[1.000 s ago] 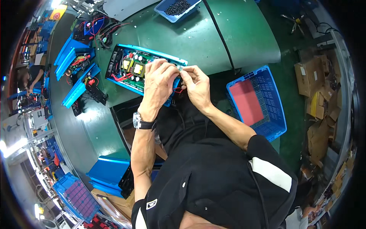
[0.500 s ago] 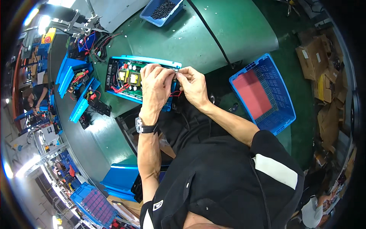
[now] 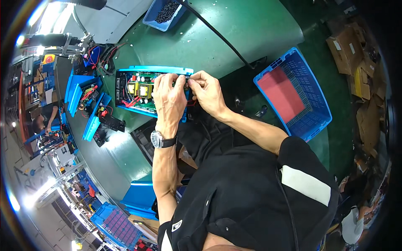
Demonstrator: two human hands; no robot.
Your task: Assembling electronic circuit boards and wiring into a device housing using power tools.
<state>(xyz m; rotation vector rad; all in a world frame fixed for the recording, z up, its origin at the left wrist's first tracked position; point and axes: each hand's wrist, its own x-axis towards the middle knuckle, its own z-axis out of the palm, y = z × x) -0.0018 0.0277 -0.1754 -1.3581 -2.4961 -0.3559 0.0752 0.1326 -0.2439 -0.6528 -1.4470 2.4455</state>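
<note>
Had board [image 3: 143, 90] seated in still-uncovered case [image 3: 155, 69]; curled left hand [image 3: 171, 99] over board, pinched right hand [image 3: 208, 95] at case's right end; could not tell contents.

Spread out on a green workbench [image 3: 234, 33].
Supports an open blue case [image 3: 159, 69] at the near edge. Carries, left of the case, at least 2 blue casings [image 3: 93, 122] with red wiring [image 3: 89, 91]. Bears a tangle of red and black cables [image 3: 109, 58] beyond the case and to its left. Holds a blue bin [image 3: 155, 24] well beyond the case, and shows white specks [image 3: 187, 41] beyond the case's right end.
</note>
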